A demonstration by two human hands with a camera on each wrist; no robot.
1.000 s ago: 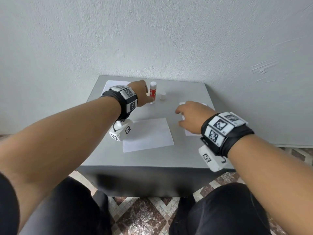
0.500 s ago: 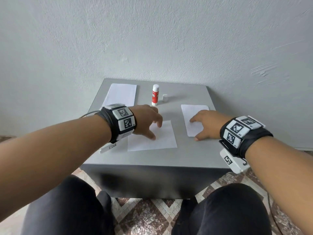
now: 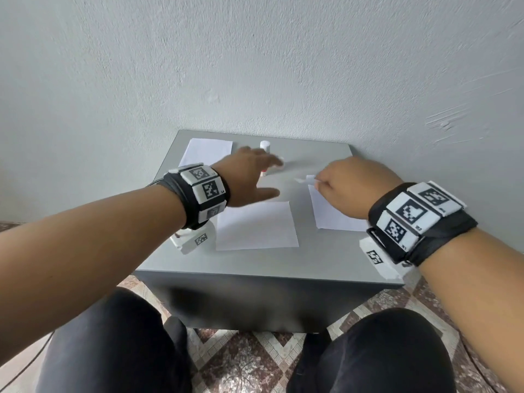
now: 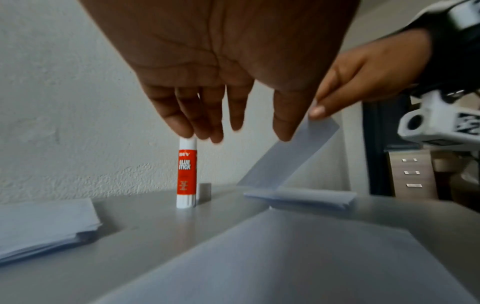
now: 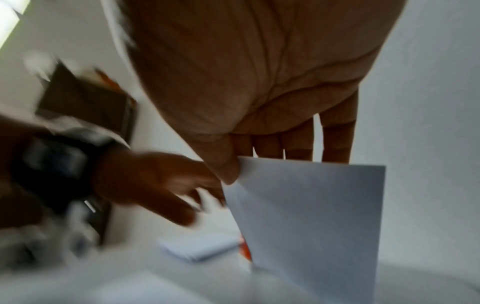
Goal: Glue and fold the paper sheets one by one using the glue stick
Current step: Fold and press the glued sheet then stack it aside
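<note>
- Left hand — extended toward the far edge of the worktop, its fingers straight and slightly spread, holding nothing; their tips sit just above the white top of the glue stick. Judged purpose: to take the stick for the next gluing pass.
- Glue stick — upright near the middle of the far edge, red-and-white body; its small cap stands just beside it on the worktop, so the stick appears uncapped and ready for use.
- Right hand — thumb and fingers pinch the far edge of the right-hand sheet, which is raised off the worktop while its near part lies flat by the right edge. The lift probably serves either to expose a face for glue or to begin a fold; which of the two cannot be told.
- Centre sheet — lies flat and unfolded near the front edge, between the two hands and touched by neither; it appears to await its turn.
- Paper stack — several sheets at the far-left corner, kept clear of the working area — judged to be the supply.
- Blur marks both hands in the head and right-wrist views, so fine finger contact there is uncertain.
</note>
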